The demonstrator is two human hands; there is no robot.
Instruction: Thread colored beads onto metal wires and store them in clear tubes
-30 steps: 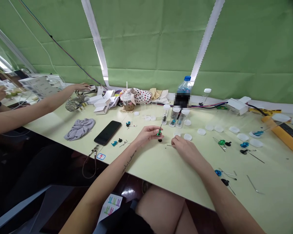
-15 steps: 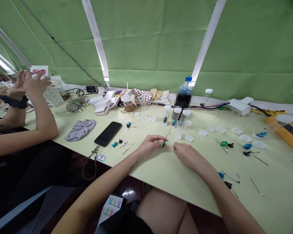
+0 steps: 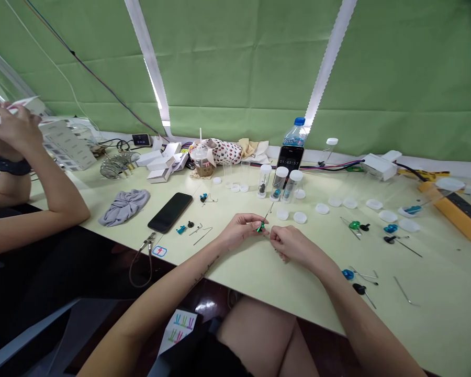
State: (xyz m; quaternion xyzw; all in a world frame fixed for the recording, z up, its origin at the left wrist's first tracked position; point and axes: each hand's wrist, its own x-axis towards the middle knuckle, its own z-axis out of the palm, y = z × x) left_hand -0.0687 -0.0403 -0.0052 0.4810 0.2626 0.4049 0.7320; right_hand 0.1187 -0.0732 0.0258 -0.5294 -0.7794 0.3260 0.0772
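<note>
My left hand (image 3: 246, 229) is closed in a pinch on a small green plastic part (image 3: 260, 226), from which a thin metal wire (image 3: 267, 210) sticks up. My right hand (image 3: 292, 242) is closed just to the right, its fingertips almost at the green part. A thin metal rod appears to run into its fingers, mostly hidden. Behind both hands stand clear tubes (image 3: 279, 184) with white caps and small parts inside. Loose white caps (image 3: 300, 217) lie in front of them.
Blue parts (image 3: 391, 228), black discs (image 3: 359, 288) and bent wires (image 3: 406, 291) lie on the right. A dark phone (image 3: 170, 212), a grey scrunchie (image 3: 124, 208) and a drink cup (image 3: 202, 161) are leftward. At far left a co-worker's hands (image 3: 13, 128) hold a white box.
My right hand has moved closer to the green part in my left hand. The view has shifted slightly. The co-worker's hands at the left have moved left.
</note>
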